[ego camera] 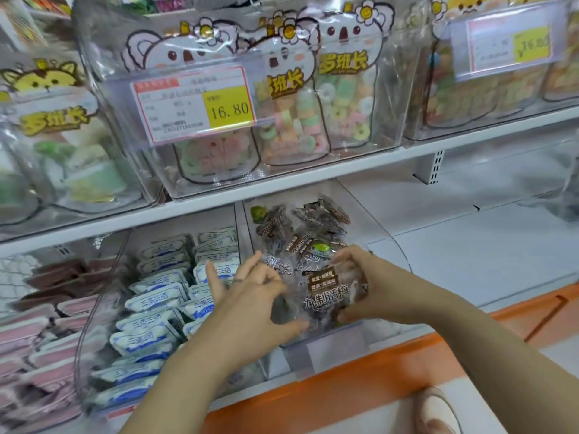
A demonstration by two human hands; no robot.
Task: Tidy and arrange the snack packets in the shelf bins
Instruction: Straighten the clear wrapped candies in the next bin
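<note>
1. On my remote feed from the head camera, both hands were in the clear bin [332, 347] on the lower shelf, just right of its divider
2. The right hand [355, 277] had its grip closed on the plum packet [326, 296], with the fingers curled over the top right edge and the thumb at the lower right corner
3. The left hand [250, 296] had its grip open. Its fingers were straight and spread beside the packet's left edge, and its thumb lay against the lower left edge. It was blurred, so I could not tell how hard it pressed
4. The plum packet sat at the front of the bin, label facing up, with more dark-wrapped sweets [300, 227] heaped behind it deeper in the same bin
5. The neighbouring bin to the left held blue-and-white packets [163, 308] in rows, and further left lay pink and brown packets [47, 324]
6. On the shelf above stood koala-printed bags [297, 120] of ring sweets behind a price label [194, 104] reading 16.80
7. An orange shelf base [344, 389] ran below the bins, and a shoe [435, 411] showed beneath it
</note>
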